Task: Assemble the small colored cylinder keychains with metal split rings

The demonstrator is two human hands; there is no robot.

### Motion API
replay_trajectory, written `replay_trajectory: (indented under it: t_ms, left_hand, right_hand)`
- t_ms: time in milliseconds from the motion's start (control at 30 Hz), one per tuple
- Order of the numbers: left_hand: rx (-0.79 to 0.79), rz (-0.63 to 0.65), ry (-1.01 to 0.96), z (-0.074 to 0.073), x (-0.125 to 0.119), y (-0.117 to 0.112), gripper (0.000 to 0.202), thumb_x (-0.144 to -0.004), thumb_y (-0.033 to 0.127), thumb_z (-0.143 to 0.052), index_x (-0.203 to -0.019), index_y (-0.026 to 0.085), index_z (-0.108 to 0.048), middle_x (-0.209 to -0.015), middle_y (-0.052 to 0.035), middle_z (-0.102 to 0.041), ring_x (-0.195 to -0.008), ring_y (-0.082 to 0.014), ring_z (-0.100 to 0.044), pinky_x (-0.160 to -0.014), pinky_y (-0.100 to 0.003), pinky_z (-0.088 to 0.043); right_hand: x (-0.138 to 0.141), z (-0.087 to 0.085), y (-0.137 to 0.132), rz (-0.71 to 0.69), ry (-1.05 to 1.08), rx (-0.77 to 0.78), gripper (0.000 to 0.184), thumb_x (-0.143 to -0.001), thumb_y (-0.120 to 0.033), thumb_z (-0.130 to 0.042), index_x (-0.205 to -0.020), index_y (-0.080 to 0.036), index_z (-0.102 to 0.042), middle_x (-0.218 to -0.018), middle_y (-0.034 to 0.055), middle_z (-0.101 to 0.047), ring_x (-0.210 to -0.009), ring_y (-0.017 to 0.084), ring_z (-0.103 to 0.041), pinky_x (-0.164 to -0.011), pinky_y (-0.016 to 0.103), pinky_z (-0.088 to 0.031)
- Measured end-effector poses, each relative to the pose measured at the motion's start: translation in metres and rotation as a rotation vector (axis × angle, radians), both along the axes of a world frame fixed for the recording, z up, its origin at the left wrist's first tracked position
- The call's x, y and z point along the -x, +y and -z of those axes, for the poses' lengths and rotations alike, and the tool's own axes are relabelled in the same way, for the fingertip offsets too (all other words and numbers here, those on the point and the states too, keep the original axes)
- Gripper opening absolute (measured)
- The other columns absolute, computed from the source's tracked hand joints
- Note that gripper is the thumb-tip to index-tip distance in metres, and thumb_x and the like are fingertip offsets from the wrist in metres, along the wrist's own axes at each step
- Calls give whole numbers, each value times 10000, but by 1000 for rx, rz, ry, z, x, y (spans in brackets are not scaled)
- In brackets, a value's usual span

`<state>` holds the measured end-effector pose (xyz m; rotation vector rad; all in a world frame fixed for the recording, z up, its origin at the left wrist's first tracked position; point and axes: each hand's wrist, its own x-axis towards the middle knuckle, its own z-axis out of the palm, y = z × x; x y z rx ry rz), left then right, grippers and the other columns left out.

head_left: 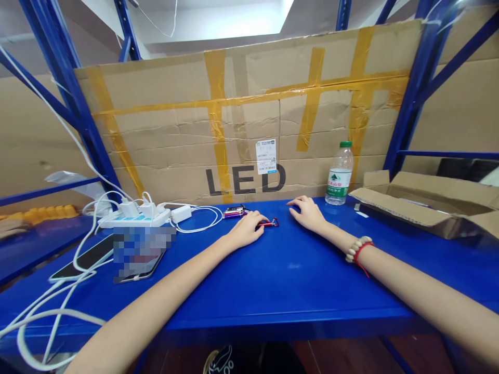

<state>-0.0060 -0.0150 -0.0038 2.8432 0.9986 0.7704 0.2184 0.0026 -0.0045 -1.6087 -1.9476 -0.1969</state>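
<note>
My left hand [246, 229] rests low over the blue tabletop, its fingers curled round a small red carabiner [270, 224]. One end of the carabiner, a triangular loop, sticks out to the right of the fingers; the rest is partly covered by them. Just behind that hand lie several slim shiny pieces [235, 212], purple, dark and silver, too small to name. My right hand [307, 213] hovers or rests near the back of the table with its fingers apart and nothing in them. A beaded bracelet [356, 249] and a red cord circle the right wrist.
A water bottle [339, 176] stands right of my right hand, beside an open cardboard box [421, 202]. To the left are a power strip [132, 218] with chargers, white cables [58, 311] and two phones [83, 259]. A large cardboard panel [175, 150] closes off the back.
</note>
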Motion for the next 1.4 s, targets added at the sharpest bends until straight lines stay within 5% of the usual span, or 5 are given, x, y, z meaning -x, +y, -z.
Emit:
replay_trajectory:
  t_ms: [133, 300, 1000, 1400]
  left_hand:
    - [-20, 36, -23, -1, -1, -3, 205, -807, 136, -430, -979, 177, -535, -901, -45, -549, -856, -163, -506, -799, -300, -425]
    - [-42, 38, -66, -2, -1, -7, 88, -816, 141, -450, -877, 171, -506, -881, -35, -550, -845, -154, -511, -789, -278, -427]
    - [15, 9, -100, -3, -1, -6, 54, -816, 180, -463, -870, 187, -465, -873, -15, -511, -804, -140, -499, -736, -264, -414]
    - [-39, -213, 21, -7, -3, -12, 144, -829, 234, -474, -961, 192, -513, -939, -33, -588, -892, -174, -537, -786, -305, -430]
  right_hand:
    - [25, -4, -12, -294, -11, -90, 261, -871, -274, -384, -989, -195, -602, -1036, 68, -575, -979, 203, -483, -856, 364, -367]
    - [43, -6, -26, -587, -237, 17, 332, -911, -310, -300, -872, -197, -610, -986, 62, -591, -910, 191, -507, -779, 352, -387]
    - [40, -12, -31, -542, -228, -14, 167, -860, -318, -458, -851, -181, -553, -910, 46, -606, -872, 177, -534, -752, 318, -369]
    - [39, -11, -28, -458, -306, -141, 125, -829, -303, -519, -865, -186, -542, -916, 36, -590, -868, 185, -501, -732, 316, -340]
